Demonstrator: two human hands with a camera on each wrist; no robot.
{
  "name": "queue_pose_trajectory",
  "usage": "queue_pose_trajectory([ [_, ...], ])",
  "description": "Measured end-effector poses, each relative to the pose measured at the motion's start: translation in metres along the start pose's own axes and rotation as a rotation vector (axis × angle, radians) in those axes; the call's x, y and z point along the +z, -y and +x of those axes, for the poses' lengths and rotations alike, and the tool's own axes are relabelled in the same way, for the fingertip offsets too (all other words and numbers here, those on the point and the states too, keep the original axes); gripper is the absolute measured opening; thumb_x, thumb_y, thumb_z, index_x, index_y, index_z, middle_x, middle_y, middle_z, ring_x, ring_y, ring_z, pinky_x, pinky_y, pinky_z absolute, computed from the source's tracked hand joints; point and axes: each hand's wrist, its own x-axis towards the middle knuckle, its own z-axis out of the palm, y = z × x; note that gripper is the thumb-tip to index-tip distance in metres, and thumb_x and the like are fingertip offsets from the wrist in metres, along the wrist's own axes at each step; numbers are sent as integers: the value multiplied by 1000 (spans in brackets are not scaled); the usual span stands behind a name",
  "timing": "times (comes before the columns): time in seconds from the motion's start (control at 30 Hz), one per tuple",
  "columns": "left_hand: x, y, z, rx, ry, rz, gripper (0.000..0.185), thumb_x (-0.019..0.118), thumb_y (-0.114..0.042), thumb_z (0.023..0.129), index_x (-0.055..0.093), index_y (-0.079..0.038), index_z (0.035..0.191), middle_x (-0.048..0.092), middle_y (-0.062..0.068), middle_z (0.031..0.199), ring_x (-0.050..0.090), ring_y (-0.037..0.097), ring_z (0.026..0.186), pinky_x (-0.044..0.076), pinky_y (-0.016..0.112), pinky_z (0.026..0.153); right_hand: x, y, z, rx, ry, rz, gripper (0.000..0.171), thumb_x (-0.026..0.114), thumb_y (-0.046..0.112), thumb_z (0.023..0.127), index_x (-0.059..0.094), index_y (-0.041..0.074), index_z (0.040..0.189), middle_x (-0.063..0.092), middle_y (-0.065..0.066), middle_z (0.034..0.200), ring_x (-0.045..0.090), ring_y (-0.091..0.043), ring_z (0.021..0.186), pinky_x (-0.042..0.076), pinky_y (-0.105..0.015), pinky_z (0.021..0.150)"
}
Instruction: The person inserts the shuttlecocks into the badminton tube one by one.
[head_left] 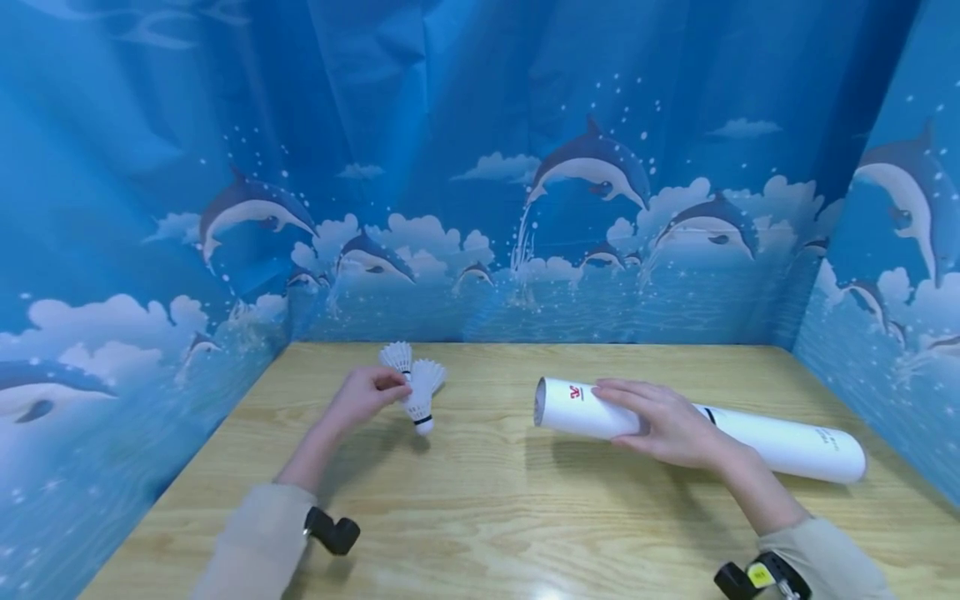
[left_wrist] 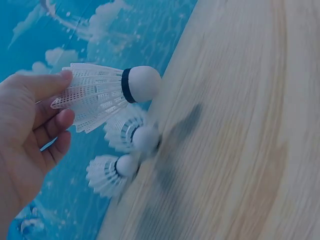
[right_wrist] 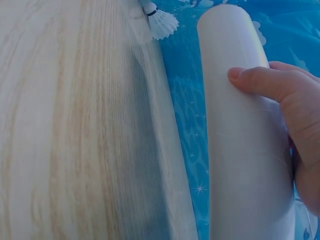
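Observation:
My left hand (head_left: 369, 395) pinches a white shuttlecock (left_wrist: 97, 92) by the open end of its skirt, between thumb and fingers. Its rounded base, ringed by a black band, points down over the table in the head view. Just behind it are two more shuttlecocks, one (left_wrist: 145, 139) nearer the held one and another (left_wrist: 112, 175) beside it; the held one partly covers them in the head view. On the right, my right hand (head_left: 671, 423) grips a long white tube (head_left: 795, 446) from above, thumb on the near side. A red logo marks the tube's left end, whose round rim faces left.
The light wooden table (head_left: 465, 517) runs back to a blue dolphin-print backdrop (head_left: 465, 167), which also rises along both sides. Black wrist cameras sit on both forearms.

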Motion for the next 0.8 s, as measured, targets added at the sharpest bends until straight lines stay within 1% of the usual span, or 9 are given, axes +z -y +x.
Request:
queue_pose_trajectory([
  [0.13, 11, -8, 2, 28, 9, -38, 15, 64, -17, 88, 67, -4, 96, 65, 3, 86, 59, 17, 78, 48, 32, 65, 0, -1, 0, -7, -2, -3, 70, 79, 27, 68, 52, 10, 130, 52, -10, 131, 53, -31, 111, 46, -50, 85],
  [0.27, 22, -15, 5, 41, 22, -95, 13, 64, -15, 87, 67, -5, 94, 65, 3, 84, 59, 16, 75, 48, 31, 62, 1, -1, 0, -9, 0, -7, 70, 79, 27, 68, 52, 10, 130, 52, -9, 131, 53, -30, 112, 46, -50, 85],
  [0.4, 33, -22, 6, 65, 41, -117, 11, 64, -14, 87, 67, -4, 92, 65, 2, 83, 58, 14, 75, 48, 30, 64, 2, -2, 0, -14, 0, -4, 70, 80, 26, 68, 52, 10, 130, 52, -10, 131, 53, -30, 112, 46, -49, 85],
  [0.53, 44, -26, 6, 135, 45, -109, 11, 64, -12, 87, 67, -2, 91, 66, 3, 81, 59, 12, 73, 48, 28, 64, 2, -2, -1, -11, -1, -6, 72, 81, 24, 66, 52, 10, 130, 52, -10, 131, 53, -30, 112, 46, -50, 85],
  [0.63, 51, -30, 6, 161, 46, -126, 12, 64, -11, 87, 66, 0, 91, 66, 5, 80, 60, 13, 72, 49, 28, 62, 2, -2, -1, -9, -2, -6, 73, 82, 24, 65, 52, 10, 130, 52, -9, 131, 53, -31, 111, 46, -50, 85],
  [0.8, 61, -40, 6, 152, 39, -183, 13, 63, -10, 88, 65, 2, 91, 67, 8, 79, 60, 16, 71, 49, 28, 61, 2, -1, 0, -10, -2, -8, 73, 82, 23, 65, 52, 10, 130, 53, -10, 130, 54, -31, 111, 46, -50, 84],
])
